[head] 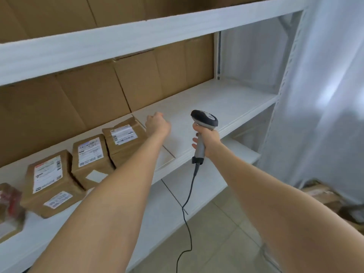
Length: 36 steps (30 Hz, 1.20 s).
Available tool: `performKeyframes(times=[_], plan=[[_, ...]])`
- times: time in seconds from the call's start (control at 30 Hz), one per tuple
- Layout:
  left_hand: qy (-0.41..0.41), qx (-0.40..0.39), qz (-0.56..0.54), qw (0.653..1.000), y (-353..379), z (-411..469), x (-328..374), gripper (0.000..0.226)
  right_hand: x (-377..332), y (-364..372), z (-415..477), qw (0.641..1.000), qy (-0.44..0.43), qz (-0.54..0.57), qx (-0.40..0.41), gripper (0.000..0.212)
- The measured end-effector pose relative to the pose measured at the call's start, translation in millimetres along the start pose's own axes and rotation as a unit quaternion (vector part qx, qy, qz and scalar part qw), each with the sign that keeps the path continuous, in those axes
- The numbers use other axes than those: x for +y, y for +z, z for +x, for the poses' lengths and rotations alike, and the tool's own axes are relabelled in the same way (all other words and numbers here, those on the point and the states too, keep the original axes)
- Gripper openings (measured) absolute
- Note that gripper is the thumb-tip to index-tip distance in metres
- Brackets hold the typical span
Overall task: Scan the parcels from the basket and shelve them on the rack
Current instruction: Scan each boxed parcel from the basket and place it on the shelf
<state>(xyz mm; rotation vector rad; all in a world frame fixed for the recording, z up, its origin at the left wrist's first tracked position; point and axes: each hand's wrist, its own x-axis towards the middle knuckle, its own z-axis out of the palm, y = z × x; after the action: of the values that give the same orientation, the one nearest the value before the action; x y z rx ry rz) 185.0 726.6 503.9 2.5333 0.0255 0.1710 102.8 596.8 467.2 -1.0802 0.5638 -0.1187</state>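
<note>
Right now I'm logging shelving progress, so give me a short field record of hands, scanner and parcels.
left hand: over the shelf, beside the rightmost parcel, holding nothing visible
right hand: grips the scanner handle, cable hanging
parcels: three brown labelled ones in a row on that shelf

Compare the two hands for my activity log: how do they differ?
The right hand grips the scanner by its handle; the left hand shows no object, its fingers hidden. The left hand reaches beside the rightmost parcel; the right hand is nearer the shelf edge. Both are bare.
</note>
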Motion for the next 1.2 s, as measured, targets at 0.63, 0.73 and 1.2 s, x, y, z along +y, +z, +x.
performKeyframes(times=[0.63,0.73,1.2], plan=[[0.223,-0.263,0.021,0.938,188.2,-236.0,234.5,0.047,-26.7,-343.4,-140.3,0.939,-0.037,0.183,0.290,0.025],[0.243,-0.288,0.036,0.926,217.8,-287.7,256.7,0.047,-16.7,-397.7,-159.9,0.933,-0.059,0.171,0.311,0.023],[0.273,-0.383,0.070,0.880,337.0,-451.0,320.2,0.045,22.9,-590.4,-216.3,0.877,-0.031,0.281,0.388,0.026]])
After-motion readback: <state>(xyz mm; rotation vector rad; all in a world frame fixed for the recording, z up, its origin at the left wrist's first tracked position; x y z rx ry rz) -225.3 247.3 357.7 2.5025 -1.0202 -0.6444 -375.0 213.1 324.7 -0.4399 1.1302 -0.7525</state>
